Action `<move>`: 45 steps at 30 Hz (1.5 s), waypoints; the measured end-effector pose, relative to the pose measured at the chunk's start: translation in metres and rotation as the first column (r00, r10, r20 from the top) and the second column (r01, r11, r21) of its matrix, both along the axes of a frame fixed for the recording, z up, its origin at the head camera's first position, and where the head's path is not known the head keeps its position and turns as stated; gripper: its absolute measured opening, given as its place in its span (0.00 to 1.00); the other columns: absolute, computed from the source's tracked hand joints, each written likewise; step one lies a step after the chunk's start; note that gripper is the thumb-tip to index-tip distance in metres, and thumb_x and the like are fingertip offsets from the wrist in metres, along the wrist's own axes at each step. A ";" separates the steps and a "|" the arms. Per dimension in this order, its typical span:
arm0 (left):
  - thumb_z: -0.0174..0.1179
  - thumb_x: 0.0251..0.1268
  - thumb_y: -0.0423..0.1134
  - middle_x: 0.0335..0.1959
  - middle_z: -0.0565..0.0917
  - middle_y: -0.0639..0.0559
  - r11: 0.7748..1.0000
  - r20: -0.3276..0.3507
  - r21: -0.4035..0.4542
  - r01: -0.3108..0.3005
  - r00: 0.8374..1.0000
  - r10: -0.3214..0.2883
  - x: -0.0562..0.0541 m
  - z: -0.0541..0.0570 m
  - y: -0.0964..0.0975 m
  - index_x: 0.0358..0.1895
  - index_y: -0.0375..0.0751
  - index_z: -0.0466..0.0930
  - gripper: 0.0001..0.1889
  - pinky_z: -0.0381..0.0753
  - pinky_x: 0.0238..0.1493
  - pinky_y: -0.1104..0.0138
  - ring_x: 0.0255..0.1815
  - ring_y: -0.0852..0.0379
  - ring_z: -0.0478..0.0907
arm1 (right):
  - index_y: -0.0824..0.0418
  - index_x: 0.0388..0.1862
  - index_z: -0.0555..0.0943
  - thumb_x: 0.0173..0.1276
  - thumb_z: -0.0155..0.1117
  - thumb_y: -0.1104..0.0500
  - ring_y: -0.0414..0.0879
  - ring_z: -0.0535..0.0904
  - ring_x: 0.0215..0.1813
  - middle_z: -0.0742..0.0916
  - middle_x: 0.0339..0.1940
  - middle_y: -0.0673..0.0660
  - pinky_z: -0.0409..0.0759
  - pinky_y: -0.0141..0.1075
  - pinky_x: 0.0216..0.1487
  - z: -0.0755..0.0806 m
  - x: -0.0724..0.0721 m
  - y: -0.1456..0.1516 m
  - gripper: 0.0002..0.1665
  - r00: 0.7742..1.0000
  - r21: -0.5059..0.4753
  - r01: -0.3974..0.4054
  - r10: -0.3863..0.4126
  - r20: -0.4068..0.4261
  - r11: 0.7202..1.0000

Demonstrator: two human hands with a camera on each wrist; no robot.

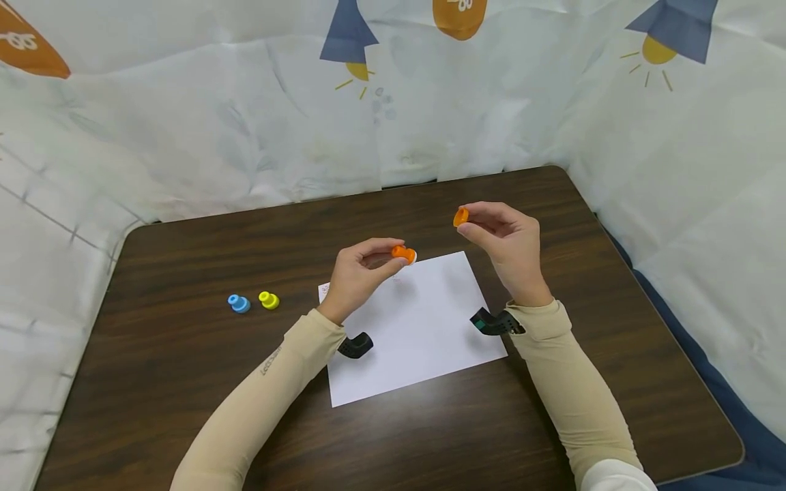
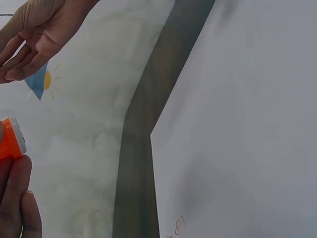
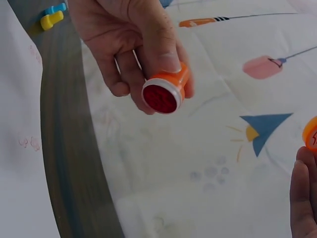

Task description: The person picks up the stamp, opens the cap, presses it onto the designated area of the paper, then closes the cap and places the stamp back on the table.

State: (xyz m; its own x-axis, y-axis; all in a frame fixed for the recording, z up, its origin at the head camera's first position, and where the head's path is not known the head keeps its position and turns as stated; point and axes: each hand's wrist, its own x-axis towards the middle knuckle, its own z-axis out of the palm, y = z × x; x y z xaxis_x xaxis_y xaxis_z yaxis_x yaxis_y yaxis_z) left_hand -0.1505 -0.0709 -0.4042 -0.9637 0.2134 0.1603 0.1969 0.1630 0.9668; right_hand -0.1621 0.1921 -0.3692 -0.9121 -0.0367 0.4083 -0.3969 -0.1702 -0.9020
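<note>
My left hand (image 1: pixel 362 273) pinches an orange stamp (image 1: pixel 403 254) between thumb and fingers, held above the far edge of a white sheet of paper (image 1: pixel 417 334). In the right wrist view the stamp's round red face (image 3: pixel 161 98) shows inside a white rim. Up and to the right, my right hand (image 1: pixel 506 245) pinches a small orange cap (image 1: pixel 460 217), apart from the stamp. Small red prints (image 3: pixel 29 144) mark the paper.
A blue stamp (image 1: pixel 239 303) and a yellow stamp (image 1: pixel 269 300) stand on the dark wooden table (image 1: pixel 184 354), left of the paper. A white printed curtain (image 1: pixel 184 123) hangs behind the table and along its sides.
</note>
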 end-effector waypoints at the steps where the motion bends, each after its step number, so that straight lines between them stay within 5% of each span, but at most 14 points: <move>1: 0.73 0.63 0.37 0.52 0.89 0.45 1.000 -0.005 -0.007 0.010 1.000 -0.010 -0.001 0.000 0.001 0.55 0.45 0.88 0.17 0.89 0.53 0.67 0.48 0.59 0.88 | 0.69 0.49 0.88 0.61 0.79 0.65 0.44 0.89 0.45 0.92 0.45 0.52 0.90 0.32 0.49 0.000 0.000 0.001 0.18 1.000 0.003 0.009 -0.009 -0.005 1.000; 10: 0.73 0.63 0.36 0.52 0.91 0.44 0.997 -0.010 -0.044 0.065 0.998 -0.066 -0.010 0.002 0.015 0.56 0.44 0.88 0.17 0.88 0.59 0.51 0.50 0.54 0.89 | 0.74 0.50 0.86 0.61 0.78 0.66 0.44 0.89 0.45 0.92 0.44 0.53 0.90 0.31 0.50 0.004 0.002 0.005 0.20 0.999 -0.030 0.042 -0.043 -0.027 0.999; 24: 0.74 0.63 0.36 0.50 0.91 0.45 0.984 0.013 -0.130 0.121 0.993 -0.120 -0.023 -0.006 0.032 0.54 0.45 0.87 0.16 0.89 0.59 0.58 0.51 0.50 0.90 | 0.67 0.50 0.88 0.64 0.74 0.69 0.44 0.89 0.46 0.92 0.45 0.51 0.90 0.31 0.52 0.006 -0.001 0.003 0.15 0.998 -0.032 0.055 -0.056 -0.027 0.998; 29: 0.74 0.62 0.35 0.50 0.91 0.45 0.977 0.006 -0.147 0.158 0.987 -0.158 -0.027 -0.012 0.039 0.53 0.43 0.87 0.16 0.87 0.61 0.51 0.53 0.45 0.90 | 0.72 0.51 0.86 0.63 0.75 0.68 0.44 0.89 0.46 0.92 0.45 0.51 0.90 0.31 0.51 0.008 -0.002 0.004 0.17 0.997 -0.028 0.075 -0.076 -0.032 0.997; 39: 0.74 0.62 0.39 0.49 0.92 0.50 0.939 -0.018 -0.282 0.195 0.978 -0.209 -0.035 -0.016 0.048 0.53 0.47 0.88 0.16 0.84 0.65 0.48 0.54 0.46 0.89 | 0.66 0.49 0.89 0.63 0.77 0.66 0.44 0.90 0.45 0.92 0.45 0.53 0.90 0.31 0.50 0.011 -0.005 0.004 0.15 0.994 -0.066 0.103 -0.106 -0.036 0.992; 45: 0.74 0.64 0.41 0.48 0.92 0.51 0.895 -0.037 -0.392 0.214 0.968 -0.248 -0.038 -0.020 0.052 0.54 0.47 0.88 0.16 0.84 0.65 0.53 0.54 0.50 0.89 | 0.69 0.49 0.88 0.63 0.76 0.69 0.45 0.90 0.45 0.92 0.45 0.53 0.90 0.32 0.50 0.014 -0.004 0.003 0.15 0.993 -0.126 0.109 -0.114 -0.032 0.986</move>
